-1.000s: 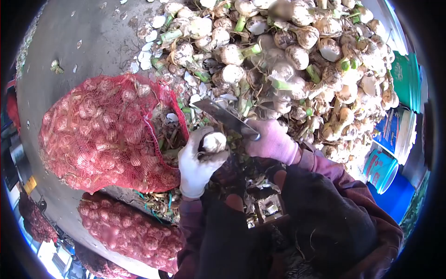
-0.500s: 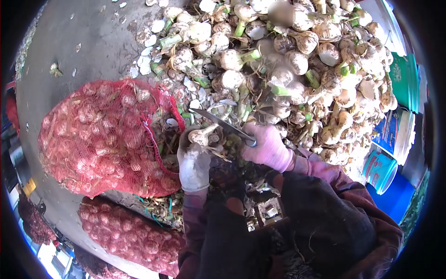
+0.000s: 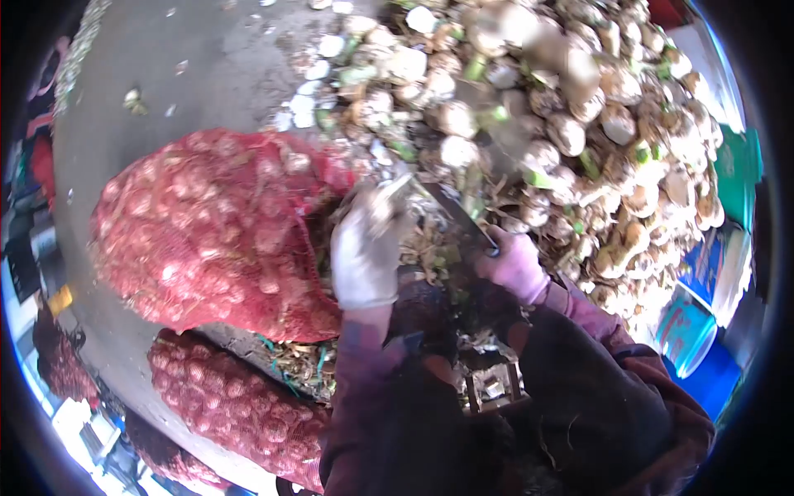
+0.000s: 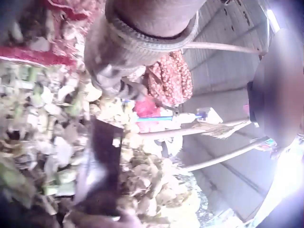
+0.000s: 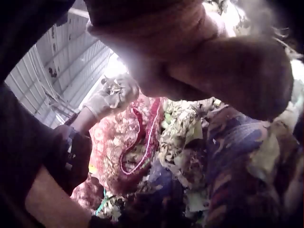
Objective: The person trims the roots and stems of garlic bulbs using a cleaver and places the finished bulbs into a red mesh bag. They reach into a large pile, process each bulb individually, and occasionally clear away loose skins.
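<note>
My left hand [image 3: 365, 258], in a whitish glove, has its fingers curled round a blurred garlic bulb [image 3: 382, 207] with a pale stalk. It is beside the open mouth of the large red mesh bag. My right hand [image 3: 514, 268], in a pink glove, grips the handle of a knife whose dark, broad blade [image 3: 453, 210] points up and left toward the bulb. In the left wrist view the blade [image 4: 100, 164] stands apart from the gloved left hand [image 4: 111, 61]. The right wrist view shows the left hand [image 5: 114, 97] with curled fingers; the right hand [image 5: 228, 71] is in shadow.
A large heap of garlic [image 3: 612, 174] lies ahead and to the right. On the left are the bulging red mesh bag [image 3: 198, 240] and a second filled bag [image 3: 231, 397]. Buckets, one teal [image 3: 686, 335], stand at the far right. Peelings lie between the legs and heap.
The head view has shifted, moving the scene rightward. My left hand has risen slightly with the bulb, now blurred by motion. My right hand keeps its grip on the knife.
</note>
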{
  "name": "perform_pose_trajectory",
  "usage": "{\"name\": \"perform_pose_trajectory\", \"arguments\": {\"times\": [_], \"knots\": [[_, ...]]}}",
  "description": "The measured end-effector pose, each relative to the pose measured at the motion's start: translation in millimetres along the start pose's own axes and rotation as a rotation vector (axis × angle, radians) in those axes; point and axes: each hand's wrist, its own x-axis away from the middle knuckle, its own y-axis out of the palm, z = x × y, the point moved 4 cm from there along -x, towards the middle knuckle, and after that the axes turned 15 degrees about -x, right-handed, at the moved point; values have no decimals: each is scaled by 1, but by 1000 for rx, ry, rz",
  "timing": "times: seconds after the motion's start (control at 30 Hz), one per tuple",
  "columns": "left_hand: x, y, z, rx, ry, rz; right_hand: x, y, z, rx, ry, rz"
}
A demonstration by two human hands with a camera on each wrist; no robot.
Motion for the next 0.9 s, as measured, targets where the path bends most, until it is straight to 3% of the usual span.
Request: {"name": "perform_pose_trajectory", "arguments": {"times": [0.03, 0.07, 0.1, 0.2, 0.23, 0.27, 0.33, 0.37, 0.4, 0.43, 0.47, 0.53, 0.6, 0.63, 0.67, 0.73, 0.77, 0.8, 0.87, 0.9], "knots": [[-9, 36, 20, -19, 7, -94, -2, 2, -8, 47, 17, -22], [-15, 68, 38, -36, 5, -197, -4, 10, 13, -2, -38, -44], [-23, 67, 42, -41, 19, -195, -1, 13, 7, 6, -56, -45], [-40, 57, 44, -790, 367, -230, 4, 10, 2, -2, -55, -83], [-47, 25, 35, -983, 245, -161, 3, 9, 4, -27, -21, -113], [-48, -6, 32, -1354, 15, 11, 2, 9, 6, -32, -18, -111], [-45, -92, 18, -1704, -9, 206, 2, 8, 10, 72, 37, -80], [-36, -105, 34, -2012, -69, 368, 1, 9, 8, 40, 130, -112], [-33, -125, 44, -1897, -87, 553, 1, 12, 14, 37, 131, -113], [-32, -140, 53, -1611, 126, 585, 2, 16, 19, 44, 1, -66], [-38, -151, 61, -1648, 274, 680, 2, 16, 19, 53, -135, -17], [-50, -127, 82, -1779, 480, 628, 1, 17, 19, 57, -110, -30], [-68, -98, 83, -2040, 499, 386, 0, 16, 16, 66, -81, -47], [-73, -79, 81, -2294, 662, 254, -1, 15, 14, 91, -3, -90], [-87, -73, 74, -2603, 315, 225, -1, 16, 14, 115, 76, -133], [-110, -82, 62, -2808, 333, 337, 1, 17, 15, 97, 63, -122], [-117, -86, 58, -2834, 265, 372, 0, 15, 15, 76, 41, -108], [-117, -82, 60, -2830, 267, 375, -1, 14, 14, 79, 38, -106], [-116, -80, 61, -2809, 102, 277, 0, 15, 14, 94, 40, -99], [-107, -74, 63, -2742, 145, 269, 1, 15, 13, 89, 45, -95]]}}
